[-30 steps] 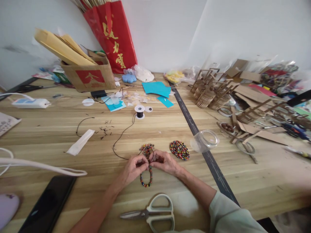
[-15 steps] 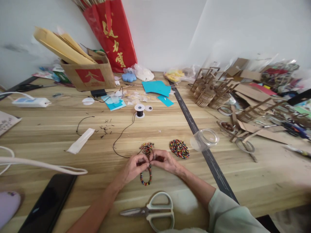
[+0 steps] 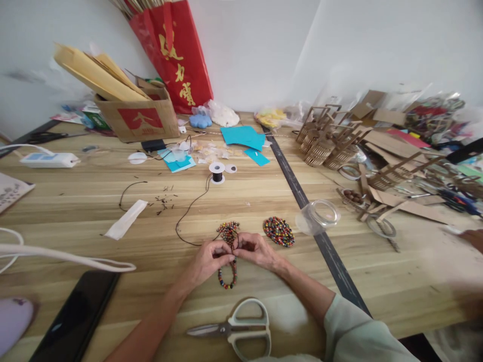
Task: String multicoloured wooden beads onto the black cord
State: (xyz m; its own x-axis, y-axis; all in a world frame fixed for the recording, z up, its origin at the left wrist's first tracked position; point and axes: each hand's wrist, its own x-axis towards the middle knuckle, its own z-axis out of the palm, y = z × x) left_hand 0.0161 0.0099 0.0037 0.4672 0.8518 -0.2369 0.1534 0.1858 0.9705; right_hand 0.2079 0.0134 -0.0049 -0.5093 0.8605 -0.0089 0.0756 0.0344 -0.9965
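Across the wooden worktop (image 3: 241, 201), it's all happening at the near middle! Scissors (image 3: 225, 330) lie nearest, blades pointing left, untouched. Just beyond, left hand (image 3: 207, 259) and right hand (image 3: 255, 250) meet, tips almost touching. Right of them sits a coiled bead strand (image 3: 278, 232); on their far side, a bead pile (image 3: 228, 229) peeks out. The beaded loop (image 3: 227, 286) rests just near of the fingers. Farther back stands the spool (image 3: 217, 176), and, thinnest of all, dark cord (image 3: 177, 227) curves from it towards the left hand. Both hands' fingers are pinched together, apparently on cord atop the loop. Knotting or tightening, I'd judge; the next move calls for steady pinches and an even pull.
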